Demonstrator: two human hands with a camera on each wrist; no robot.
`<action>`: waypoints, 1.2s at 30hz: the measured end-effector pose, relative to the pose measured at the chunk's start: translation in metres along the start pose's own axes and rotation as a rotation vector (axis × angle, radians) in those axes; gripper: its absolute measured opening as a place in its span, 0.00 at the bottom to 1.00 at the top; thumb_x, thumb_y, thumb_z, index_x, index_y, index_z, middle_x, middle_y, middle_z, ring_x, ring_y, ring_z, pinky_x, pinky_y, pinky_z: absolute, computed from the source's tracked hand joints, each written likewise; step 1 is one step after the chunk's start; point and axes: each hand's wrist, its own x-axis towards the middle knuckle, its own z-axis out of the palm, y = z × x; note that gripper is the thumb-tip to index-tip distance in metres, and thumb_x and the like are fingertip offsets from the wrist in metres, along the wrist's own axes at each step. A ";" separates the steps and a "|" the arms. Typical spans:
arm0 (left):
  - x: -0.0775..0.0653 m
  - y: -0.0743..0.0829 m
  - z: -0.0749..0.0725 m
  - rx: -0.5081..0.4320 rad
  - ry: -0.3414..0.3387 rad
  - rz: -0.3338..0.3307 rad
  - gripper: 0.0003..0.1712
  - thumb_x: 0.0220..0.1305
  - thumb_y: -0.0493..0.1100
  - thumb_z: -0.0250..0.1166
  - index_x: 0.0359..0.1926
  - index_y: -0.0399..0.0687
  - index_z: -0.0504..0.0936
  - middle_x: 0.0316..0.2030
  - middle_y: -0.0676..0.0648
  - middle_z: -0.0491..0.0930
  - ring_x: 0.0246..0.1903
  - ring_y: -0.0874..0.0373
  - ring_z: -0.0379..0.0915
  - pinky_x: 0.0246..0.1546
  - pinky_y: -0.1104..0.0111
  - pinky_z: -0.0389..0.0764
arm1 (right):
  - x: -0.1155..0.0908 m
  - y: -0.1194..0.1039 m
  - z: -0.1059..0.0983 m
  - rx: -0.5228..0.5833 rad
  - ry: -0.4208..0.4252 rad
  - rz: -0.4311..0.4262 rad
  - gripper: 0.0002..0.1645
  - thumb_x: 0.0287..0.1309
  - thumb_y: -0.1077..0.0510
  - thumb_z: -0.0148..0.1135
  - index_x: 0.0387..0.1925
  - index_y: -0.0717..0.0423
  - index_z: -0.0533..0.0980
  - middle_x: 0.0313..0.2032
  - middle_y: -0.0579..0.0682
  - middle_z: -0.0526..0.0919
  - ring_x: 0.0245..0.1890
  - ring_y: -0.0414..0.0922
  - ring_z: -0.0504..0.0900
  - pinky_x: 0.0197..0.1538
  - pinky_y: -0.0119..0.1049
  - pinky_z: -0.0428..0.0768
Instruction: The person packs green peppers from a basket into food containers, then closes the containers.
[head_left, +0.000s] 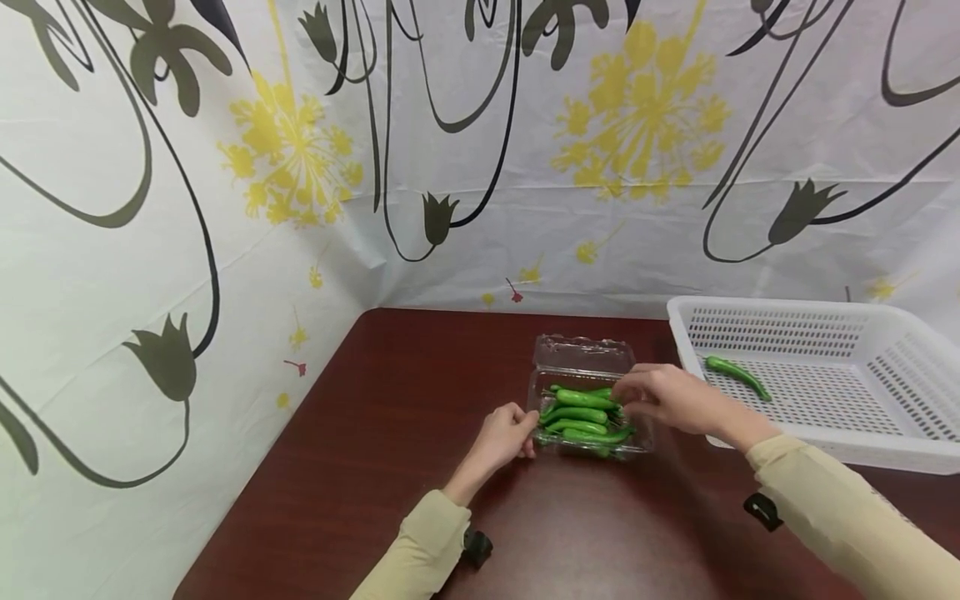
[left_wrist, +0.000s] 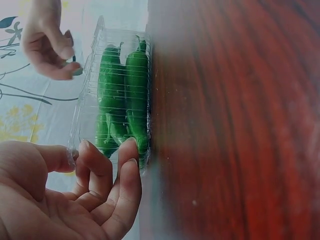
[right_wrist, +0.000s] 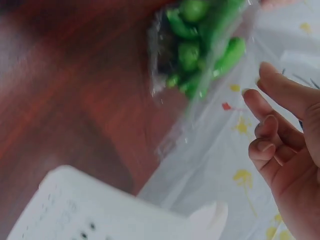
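A clear plastic clamshell box (head_left: 647,443) sits on the table with its lid (head_left: 583,354) raised at the back. Several green chili peppers (head_left: 581,414) lie inside it, side by side. At the box's left corner, my left hand (head_left: 507,433) pinches the rim; in the left wrist view, the thumb is at the rim and the fingers (left_wrist: 131,170) are against the side wall. My right hand (head_left: 670,398) hovers over the box's right side, fingers loosely bent and holding nothing. The right wrist view shows this hand (right_wrist: 290,135) apart from the peppers.
To the right stands a white plastic basket (head_left: 885,446) with perforated walls, close beside the box. One green chili pepper (head_left: 738,377) lies in it. A patterned white cloth (head_left: 480,167) hangs behind and left of the dark red wooden table (head_left: 360,467).
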 end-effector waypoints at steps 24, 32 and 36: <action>-0.004 -0.008 -0.005 -0.014 0.002 -0.009 0.15 0.75 0.44 0.58 0.31 0.41 0.76 0.17 0.47 0.78 0.20 0.53 0.82 0.26 0.59 0.85 | -0.063 0.105 -0.049 -0.171 0.187 0.357 0.21 0.62 0.65 0.67 0.54 0.71 0.75 0.38 0.62 0.84 0.29 0.50 0.82 0.36 0.53 0.81; -0.003 -0.009 -0.005 -0.007 0.006 -0.018 0.15 0.75 0.45 0.58 0.31 0.41 0.76 0.17 0.47 0.78 0.20 0.52 0.82 0.25 0.61 0.85 | -0.088 0.140 -0.053 -0.129 0.023 0.550 0.22 0.65 0.62 0.63 0.52 0.78 0.72 0.33 0.63 0.81 0.35 0.62 0.81 0.41 0.61 0.78; -0.002 -0.009 -0.005 -0.007 0.003 -0.023 0.15 0.75 0.45 0.58 0.31 0.41 0.76 0.16 0.48 0.77 0.19 0.54 0.82 0.25 0.62 0.85 | -0.094 0.146 -0.054 -0.106 -0.025 0.605 0.24 0.65 0.61 0.63 0.51 0.80 0.71 0.31 0.60 0.80 0.31 0.57 0.81 0.36 0.57 0.79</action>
